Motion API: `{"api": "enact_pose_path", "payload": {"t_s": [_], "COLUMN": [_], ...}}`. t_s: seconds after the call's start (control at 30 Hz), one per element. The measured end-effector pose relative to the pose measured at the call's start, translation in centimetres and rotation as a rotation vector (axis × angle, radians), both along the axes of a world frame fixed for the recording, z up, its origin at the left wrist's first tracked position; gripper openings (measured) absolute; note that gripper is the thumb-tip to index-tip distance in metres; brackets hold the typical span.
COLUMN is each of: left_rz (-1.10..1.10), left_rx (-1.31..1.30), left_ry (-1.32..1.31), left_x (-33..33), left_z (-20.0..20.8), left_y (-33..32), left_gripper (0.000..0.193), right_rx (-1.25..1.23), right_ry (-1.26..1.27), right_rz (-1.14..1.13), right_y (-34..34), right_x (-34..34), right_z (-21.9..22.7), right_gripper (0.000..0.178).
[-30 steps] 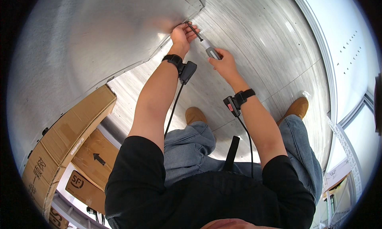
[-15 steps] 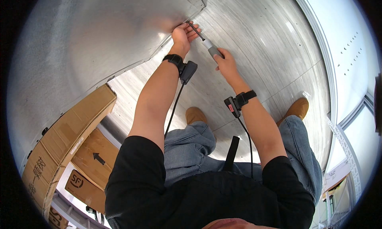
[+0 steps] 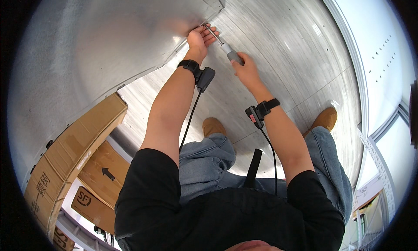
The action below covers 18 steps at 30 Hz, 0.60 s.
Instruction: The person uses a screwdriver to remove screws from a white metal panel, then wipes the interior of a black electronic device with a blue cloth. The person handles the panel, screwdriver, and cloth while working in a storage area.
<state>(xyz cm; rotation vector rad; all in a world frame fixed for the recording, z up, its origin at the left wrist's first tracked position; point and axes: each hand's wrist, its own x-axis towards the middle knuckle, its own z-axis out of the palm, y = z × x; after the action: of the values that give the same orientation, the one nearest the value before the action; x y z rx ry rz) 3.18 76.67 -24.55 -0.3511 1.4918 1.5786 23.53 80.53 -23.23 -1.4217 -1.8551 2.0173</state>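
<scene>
My right hand is closed round the grey handle of a screwdriver. Its long metal shaft slants up and left to the lower edge of a large grey metal panel. Beside the tip is my left hand, palm partly turned up, thumb and forefinger at the shaft's end and the other fingers loosely curled behind it. Whatever the tip meets is too small to make out. Each wrist wears a black strap with a small device and a cable.
Cardboard boxes stand at the lower left against the panel. Light wood-look floor lies under my hands and around my brown shoes. A white panel with small holes rises on the right.
The fingers of my right hand have shifted slightly on the screwdriver's handle, and the shaft catches the light differently. My left hand stays at the tip, almost unmoved.
</scene>
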Motion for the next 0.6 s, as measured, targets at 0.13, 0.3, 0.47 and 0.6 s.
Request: {"api": "enact_pose_path", "payload": {"t_s": [0.13, 0.3, 0.47, 0.6], "left_rz": [0.004, 0.006, 0.003, -0.002], "left_rx": [-0.009, 0.007, -0.008, -0.008], "left_ry": [-0.005, -0.009, -0.011, -0.002], "left_x": [0.2, -0.1, -0.1, 0.0], "left_z": [0.2, -0.3, 0.1, 0.3], "left_y": [0.3, -0.1, 0.0, 0.0], "left_gripper": [0.030, 0.030, 0.030, 0.030], "right_rx": [0.129, 0.049, 0.017, 0.243], "right_ry": [-0.046, -0.017, -0.020, -0.051], "right_rz": [0.111, 0.024, -0.051, 0.128], "right_y": [0.2, 0.2, 0.0, 0.2], "right_x": [0.2, -0.5, -0.3, 0.1], "right_z": [-2.4, 1.5, -1.9, -2.5], "right_gripper": [0.062, 0.058, 0.047, 0.052]}}
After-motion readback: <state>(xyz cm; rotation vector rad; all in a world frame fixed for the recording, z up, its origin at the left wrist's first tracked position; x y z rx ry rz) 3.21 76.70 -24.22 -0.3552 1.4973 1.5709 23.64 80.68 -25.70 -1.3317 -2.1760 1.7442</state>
